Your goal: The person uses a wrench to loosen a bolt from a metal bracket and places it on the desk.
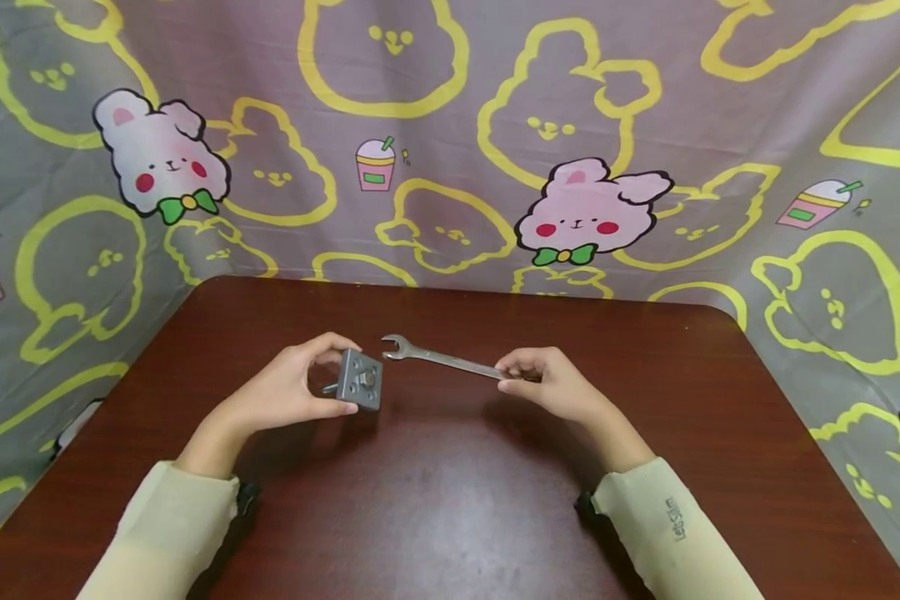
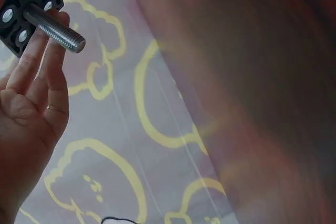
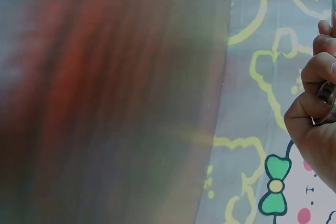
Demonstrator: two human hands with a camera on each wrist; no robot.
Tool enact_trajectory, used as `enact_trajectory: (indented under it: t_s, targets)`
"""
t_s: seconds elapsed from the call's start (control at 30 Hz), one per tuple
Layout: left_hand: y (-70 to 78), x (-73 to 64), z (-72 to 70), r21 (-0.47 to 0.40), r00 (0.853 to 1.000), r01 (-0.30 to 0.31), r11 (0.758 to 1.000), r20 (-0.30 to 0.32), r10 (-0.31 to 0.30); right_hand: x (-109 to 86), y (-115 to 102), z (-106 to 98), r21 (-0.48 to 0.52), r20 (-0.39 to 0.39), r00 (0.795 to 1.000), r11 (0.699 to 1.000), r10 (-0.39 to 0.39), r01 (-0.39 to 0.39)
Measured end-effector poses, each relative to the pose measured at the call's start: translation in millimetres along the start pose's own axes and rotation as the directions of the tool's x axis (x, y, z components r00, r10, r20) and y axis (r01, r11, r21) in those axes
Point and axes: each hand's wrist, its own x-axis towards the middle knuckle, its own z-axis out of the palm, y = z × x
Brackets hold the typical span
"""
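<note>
Clearly, our left grip (image 1: 279,390) pinches the square metal plate (image 1: 356,377) by opposite edges, opened to its width, thumb near seven o'clock, fingertips near twelve; seen from the left wrist, the threaded bolt (image 2: 55,29) points to four. Our right grip (image 1: 553,385) curls tightly round one end of the combination wrench (image 1: 453,362), whose open end hangs above the worktop (image 1: 420,500), at the plate's two o'clock, just apart.

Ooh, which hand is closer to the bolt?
The left hand. It grips the square plate the bolt sticks through; the right hand is farther away, out to the right, holding the wrench.
</note>
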Motion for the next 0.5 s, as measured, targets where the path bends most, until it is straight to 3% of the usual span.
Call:
enact_trajectory:
  t_s: [0.3, 0.5]
  targets:
    - [25.9, 15.1, 14.6, -0.103, 0.992, -0.121, 0.987, -0.060, 0.115, -25.5, -1, -9, 0.030, -0.058, 0.998, 0.999, -0.040, 0.042]
    - [39.8, 24.0, 24.8, -0.187, 0.979, -0.176, 0.966, -0.136, 0.152, -38.5, 1, -11, 0.035, -0.103, 0.992, 0.996, -0.076, 0.080]
